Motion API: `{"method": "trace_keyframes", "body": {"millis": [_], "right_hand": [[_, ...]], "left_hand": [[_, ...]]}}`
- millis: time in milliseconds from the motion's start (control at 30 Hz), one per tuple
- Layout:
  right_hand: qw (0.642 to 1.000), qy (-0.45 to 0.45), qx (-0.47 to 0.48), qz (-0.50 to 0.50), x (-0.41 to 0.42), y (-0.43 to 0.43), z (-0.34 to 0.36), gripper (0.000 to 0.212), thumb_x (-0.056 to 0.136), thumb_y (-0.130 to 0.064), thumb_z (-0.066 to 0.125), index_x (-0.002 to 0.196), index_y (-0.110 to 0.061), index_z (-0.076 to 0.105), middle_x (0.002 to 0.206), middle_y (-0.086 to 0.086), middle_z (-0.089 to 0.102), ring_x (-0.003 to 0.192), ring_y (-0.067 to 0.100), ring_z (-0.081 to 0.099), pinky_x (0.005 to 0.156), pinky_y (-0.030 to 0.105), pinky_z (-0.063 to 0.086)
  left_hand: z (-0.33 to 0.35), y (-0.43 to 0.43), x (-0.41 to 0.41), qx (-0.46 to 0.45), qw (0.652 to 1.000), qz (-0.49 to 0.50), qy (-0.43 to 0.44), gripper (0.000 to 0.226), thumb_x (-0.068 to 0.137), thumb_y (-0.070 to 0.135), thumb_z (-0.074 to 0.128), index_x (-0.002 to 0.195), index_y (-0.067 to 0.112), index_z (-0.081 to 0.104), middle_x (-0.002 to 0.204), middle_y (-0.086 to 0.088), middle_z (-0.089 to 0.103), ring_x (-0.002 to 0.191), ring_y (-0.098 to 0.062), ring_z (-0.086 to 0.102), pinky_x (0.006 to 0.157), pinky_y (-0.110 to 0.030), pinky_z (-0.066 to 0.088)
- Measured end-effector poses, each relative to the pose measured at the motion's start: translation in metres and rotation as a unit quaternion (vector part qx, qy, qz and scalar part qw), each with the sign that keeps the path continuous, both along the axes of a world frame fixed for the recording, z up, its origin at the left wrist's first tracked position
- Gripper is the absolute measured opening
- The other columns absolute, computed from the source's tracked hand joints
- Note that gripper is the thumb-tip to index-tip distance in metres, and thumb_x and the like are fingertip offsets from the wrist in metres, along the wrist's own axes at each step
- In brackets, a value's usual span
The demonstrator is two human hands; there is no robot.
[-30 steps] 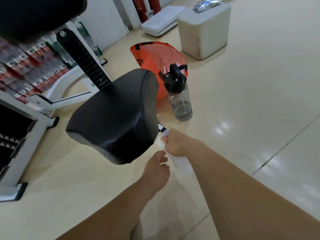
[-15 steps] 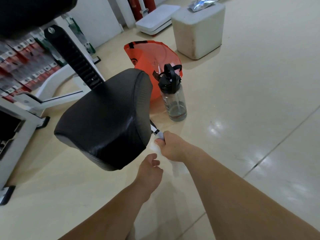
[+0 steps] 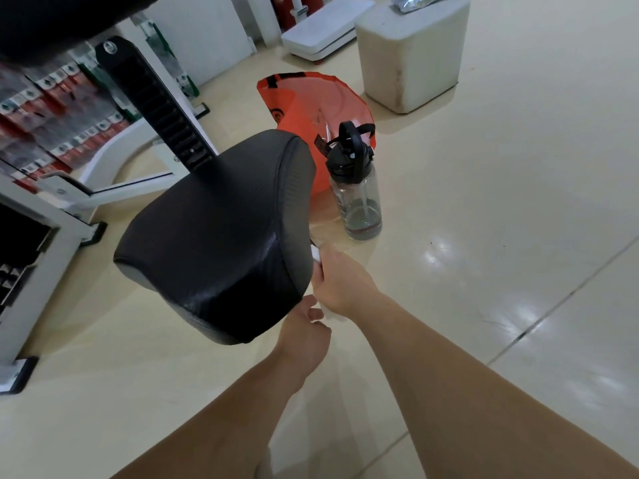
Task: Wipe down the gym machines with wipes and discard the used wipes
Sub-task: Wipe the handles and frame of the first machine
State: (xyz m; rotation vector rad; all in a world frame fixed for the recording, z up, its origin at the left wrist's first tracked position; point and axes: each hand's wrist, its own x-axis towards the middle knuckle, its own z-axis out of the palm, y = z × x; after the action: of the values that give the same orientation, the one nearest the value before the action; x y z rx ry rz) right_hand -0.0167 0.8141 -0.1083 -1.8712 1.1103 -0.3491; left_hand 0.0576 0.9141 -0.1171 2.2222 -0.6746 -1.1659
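Wipe (image 3: 316,254), limp, light, likely to tear: I am pinching it in my right hand (image 3: 340,285) against the seat (image 3: 221,229) edge. My left hand (image 3: 304,337) is curling just below, grip unconfirmed. Best taken bunched.

seat pad (image 3: 214,229): black textured vinyl | bottle (image 3: 359,202): clear plastic | floor (image 3: 484,219): glossy tile

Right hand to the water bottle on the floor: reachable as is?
Probably yes. The water bottle stands on open floor just beyond the right hand, with nothing between them; the seat is off to the side. But its fingers already pinch a white wipe, so gripping would be awkward.
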Motion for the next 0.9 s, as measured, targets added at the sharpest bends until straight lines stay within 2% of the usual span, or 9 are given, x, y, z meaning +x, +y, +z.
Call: {"method": "trace_keyframes", "body": {"millis": [100, 200, 267, 333, 467, 533, 667, 800, 900], "right_hand": [[0.995, -0.010, 0.087, 0.048, -0.014, -0.007, -0.005, 0.030, 0.109, -0.038, 0.042, 0.085, -0.020, 0.044, 0.081, -0.003, 0.048, 0.081, 0.019, 0.051, 0.079, 0.037, 0.041], [0.985, 0.032, 0.133, 0.105, -0.018, -0.016, -0.001, 0.026, 0.110, -0.039, 0.040, 0.091, -0.022, 0.045, 0.094, -0.001, 0.048, 0.094, 0.022, 0.047, 0.088, 0.037, 0.039], [0.985, 0.041, 0.118, 0.120, -0.015, -0.020, 0.004, 0.027, 0.111, -0.032, 0.038, 0.086, -0.024, 0.043, 0.103, 0.004, 0.048, 0.098, 0.022, 0.045, 0.091, 0.036, 0.038], [0.991, 0.021, 0.101, 0.090, 0.001, -0.024, 0.003, 0.028, 0.109, -0.029, 0.041, 0.085, -0.017, 0.045, 0.097, 0.004, 0.050, 0.090, 0.021, 0.048, 0.085, 0.037, 0.040], [0.995, -0.011, 0.088, 0.036, 0.037, -0.030, -0.002, 0.039, 0.100, -0.040, 0.049, 0.113, -0.004, 0.056, 0.089, 0.007, 0.057, 0.091, 0.031, 0.060, 0.083, 0.045, 0.051], [0.999, 0.016, 0.003, 0.044, 0.030, -0.025, 0.001, 0.031, 0.104, -0.035, 0.048, 0.116, -0.008, 0.056, 0.087, 0.003, 0.058, 0.088, 0.027, 0.060, 0.077, 0.043, 0.052], [1.000, -0.011, -0.012, 0.002, -0.004, -0.002, 0.001, 0.036, 0.109, -0.043, 0.037, 0.119, -0.011, 0.053, 0.099, 0.006, 0.064, 0.091, 0.028, 0.062, 0.082, 0.046, 0.052], [0.989, 0.135, 0.012, 0.056, -0.043, 0.020, -0.016, 0.034, 0.110, -0.043, 0.034, 0.118, -0.014, 0.049, 0.101, 0.006, 0.061, 0.092, 0.027, 0.062, 0.079, 0.039, 0.049], [0.953, 0.276, 0.059, 0.113, -0.088, 0.027, -0.029, 0.039, 0.112, -0.035, 0.031, 0.130, -0.011, 0.057, 0.132, 0.012, 0.063, 0.121, 0.032, 0.061, 0.101, 0.041, 0.050]], "left_hand": [[-0.004, 0.001, -0.001, 0.005, 1.000, -0.010, -0.008, 0.055, 0.095, -0.006, 0.044, 0.144, 0.020, 0.045, 0.125, 0.003, 0.058, 0.109, -0.024, 0.066, 0.076, -0.028, 0.054], [-0.007, 0.002, -0.004, 0.015, 1.000, -0.018, -0.014, 0.053, 0.096, -0.004, 0.046, 0.143, 0.020, 0.045, 0.123, 0.006, 0.058, 0.110, -0.022, 0.065, 0.087, -0.035, 0.057], [-0.007, 0.002, -0.006, 0.013, 0.999, -0.032, -0.030, 0.045, 0.096, -0.001, 0.045, 0.135, 0.021, 0.051, 0.118, 0.009, 0.059, 0.108, -0.018, 0.066, 0.092, -0.037, 0.057], [-0.006, 0.001, -0.006, 0.007, 0.999, -0.028, -0.043, 0.030, 0.097, 0.001, 0.045, 0.121, 0.017, 0.057, 0.112, 0.006, 0.063, 0.102, -0.016, 0.066, 0.087, -0.035, 0.056], [-0.005, 0.002, -0.005, -0.003, 0.999, -0.004, -0.049, 0.020, 0.098, 0.004, 0.050, 0.116, 0.005, 0.057, 0.108, -0.013, 0.068, 0.086, -0.023, 0.062, 0.073, -0.036, 0.057], [0.000, 0.002, -0.006, 0.001, 1.000, -0.001, -0.027, 0.025, 0.096, 0.002, 0.048, 0.118, 0.008, 0.057, 0.107, -0.012, 0.067, 0.085, -0.021, 0.061, 0.068, -0.030, 0.052], [0.002, -0.001, -0.008, 0.007, 0.998, -0.038, -0.047, 0.035, 0.094, 0.001, 0.045, 0.119, 0.021, 0.059, 0.111, 0.001, 0.067, 0.103, -0.024, 0.069, 0.091, -0.042, 0.058], [-0.004, 0.005, -0.019, 0.024, 0.998, -0.052, -0.026, 0.045, 0.096, 0.000, 0.044, 0.137, 0.019, 0.051, 0.128, 0.003, 0.060, 0.114, -0.023, 0.064, 0.099, -0.043, 0.054], [-0.007, 0.010, -0.032, 0.035, 0.996, -0.075, -0.018, 0.051, 0.098, 0.003, 0.046, 0.146, 0.020, 0.047, 0.135, -0.001, 0.058, 0.118, -0.021, 0.061, 0.100, -0.036, 0.051]]}}
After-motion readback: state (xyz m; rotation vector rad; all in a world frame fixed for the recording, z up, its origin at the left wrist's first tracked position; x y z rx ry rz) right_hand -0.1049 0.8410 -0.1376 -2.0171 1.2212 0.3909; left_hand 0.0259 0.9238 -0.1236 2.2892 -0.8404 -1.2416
